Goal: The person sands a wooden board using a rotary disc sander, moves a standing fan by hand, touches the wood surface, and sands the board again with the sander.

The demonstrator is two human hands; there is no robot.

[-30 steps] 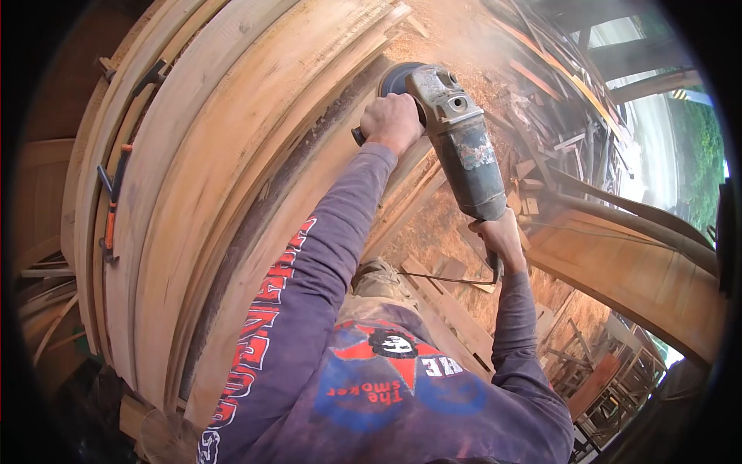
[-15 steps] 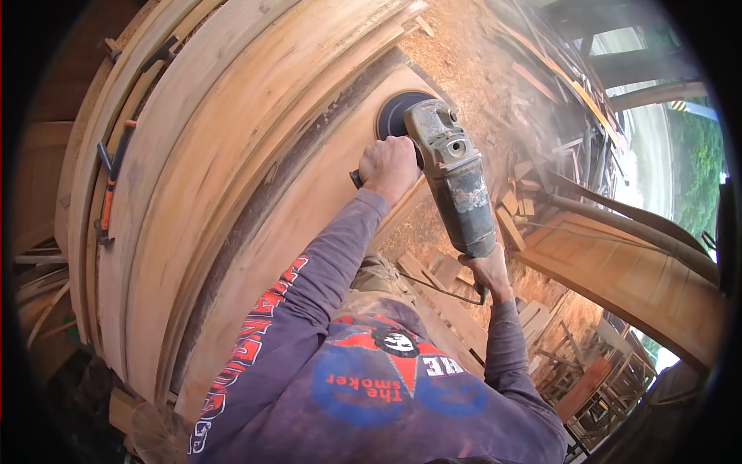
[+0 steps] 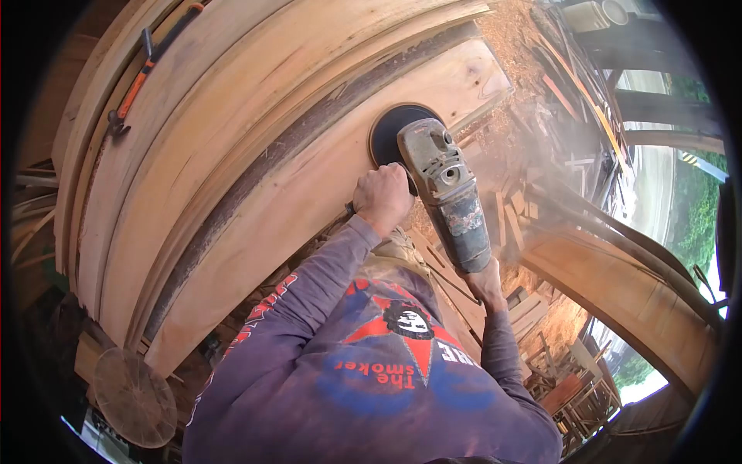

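Note:
An angle grinder (image 3: 452,193) with a worn grey body is held in both my hands. Its dark round sanding disc (image 3: 398,133) lies against the face of a pale wooden plank (image 3: 309,182). My left hand (image 3: 384,199) is closed around the side handle near the grinder's head; most of that handle is hidden in the fist. At the rear end of the body, my right hand (image 3: 487,284) wraps the grip, its fingers partly hidden by the tool.
Several long boards (image 3: 178,139) lie side by side to the left. On them rests an orange and black hammer (image 3: 139,81). Sawdust (image 3: 506,46) and wood scraps cover the ground at right, near a wide curved board (image 3: 618,286). A round translucent disc (image 3: 135,398) is at lower left.
The grinder has moved down along the plank toward me, still in both hands. More of the plank's far end shows. The view has shifted, and the hammer appears higher.

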